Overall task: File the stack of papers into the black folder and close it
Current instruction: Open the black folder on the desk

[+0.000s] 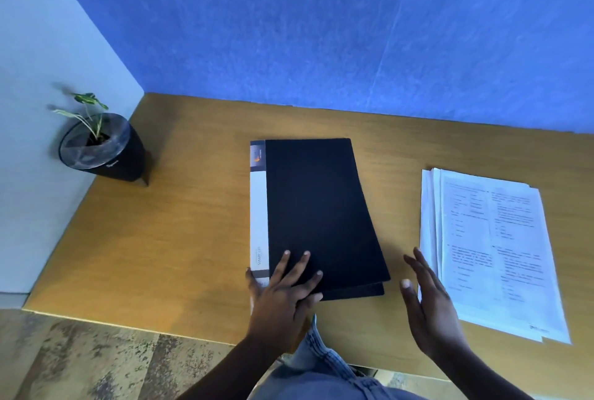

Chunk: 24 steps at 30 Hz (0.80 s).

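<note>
The black folder [318,206] lies closed in the middle of the wooden desk [180,222], with a white spine strip along its left edge. My left hand [283,296] rests flat on the folder's near left corner, fingers spread on the cover. A stack of printed white papers [491,248] lies to the right of the folder, slightly fanned. My right hand [427,306] hovers open between the folder and the papers, close to the stack's near left edge, holding nothing.
A black pot with a small green plant [103,145] stands at the desk's far left corner against the pale wall. A blue partition runs along the back of the desk. My knee in jeans [324,367] shows below the front edge.
</note>
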Motion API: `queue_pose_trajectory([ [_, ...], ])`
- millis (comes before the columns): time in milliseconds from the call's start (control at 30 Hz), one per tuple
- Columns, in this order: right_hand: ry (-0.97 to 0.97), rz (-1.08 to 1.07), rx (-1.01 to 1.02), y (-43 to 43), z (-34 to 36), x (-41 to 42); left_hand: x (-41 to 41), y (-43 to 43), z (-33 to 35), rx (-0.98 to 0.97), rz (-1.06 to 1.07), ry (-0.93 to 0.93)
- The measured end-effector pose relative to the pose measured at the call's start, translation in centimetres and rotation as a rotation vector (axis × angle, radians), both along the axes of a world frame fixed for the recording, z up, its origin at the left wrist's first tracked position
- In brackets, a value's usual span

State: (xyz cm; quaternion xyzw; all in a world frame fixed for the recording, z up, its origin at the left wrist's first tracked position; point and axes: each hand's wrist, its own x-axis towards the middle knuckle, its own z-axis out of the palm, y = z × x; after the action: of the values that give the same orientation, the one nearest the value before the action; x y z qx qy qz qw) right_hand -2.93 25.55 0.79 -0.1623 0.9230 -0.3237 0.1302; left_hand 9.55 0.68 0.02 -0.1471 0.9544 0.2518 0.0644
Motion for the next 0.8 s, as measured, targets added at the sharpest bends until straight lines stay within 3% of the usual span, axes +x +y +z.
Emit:
queue_pose_trajectory([
  [267, 0.0, -0.039, 0.001, 1.5, 0.2, 0.4, 2.1, 1.7, 3.9, 0.62, 0.147, 0.35],
  [400, -0.026, -0.024, 0.006, 1.1, 0.0, 0.7, 4.5, 1.1, 4.5, 0.607, 0.335, 0.509],
  [600, -0.036, 0.03, 0.033, -0.9, -0.2, 0.5, 6.2, -0.9, 3.9, 0.639, 0.925, 0.594],
  [800, -0.026, 0.067, 0.042, -3.3, -0.1, -0.1, 7.1, -5.4, 3.4, 0.782, 1.101, 0.538],
])
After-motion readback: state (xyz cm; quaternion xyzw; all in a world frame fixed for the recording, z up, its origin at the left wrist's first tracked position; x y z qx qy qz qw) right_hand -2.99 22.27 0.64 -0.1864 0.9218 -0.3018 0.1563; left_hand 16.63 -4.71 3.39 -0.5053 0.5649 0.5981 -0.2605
